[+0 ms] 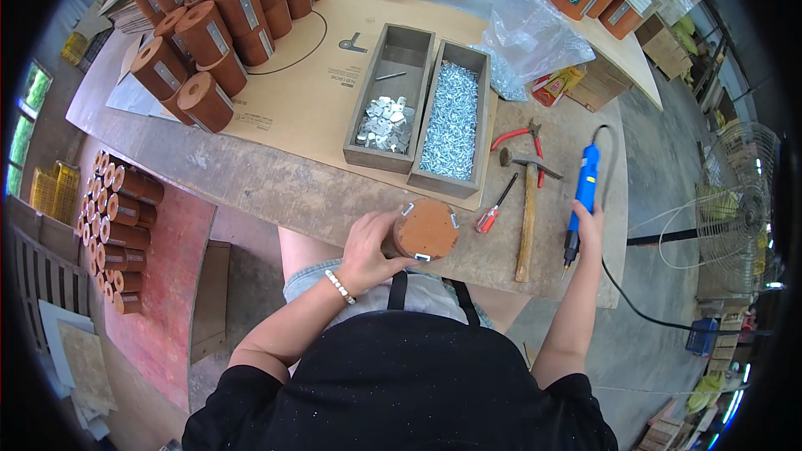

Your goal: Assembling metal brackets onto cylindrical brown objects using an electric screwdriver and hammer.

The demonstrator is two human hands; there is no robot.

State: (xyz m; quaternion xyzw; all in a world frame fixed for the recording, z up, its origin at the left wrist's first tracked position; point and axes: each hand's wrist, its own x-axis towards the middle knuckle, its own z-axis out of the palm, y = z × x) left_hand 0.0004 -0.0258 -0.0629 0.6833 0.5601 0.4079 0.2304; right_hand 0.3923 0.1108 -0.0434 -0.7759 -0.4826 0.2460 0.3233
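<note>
- At the table's [276, 200] near edge, the cylinder [426, 234], left hand [366, 249] against its left.
- Beyond it, side by side: left tray [376, 157] holding plates [387, 125], right tray [443, 184] holding screws [453, 121].
- Right of it: screwdriver [487, 220], hammer [528, 217], then power tool [589, 175] in the right hand [590, 230].
- Over at far left, stacked cylinders [201, 33].

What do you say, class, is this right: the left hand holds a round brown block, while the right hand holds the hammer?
Not quite: the right hand holds a corded blue tool; the hammer lies on the table, as the head view shows. The left hand does hold a round brown block.
</note>
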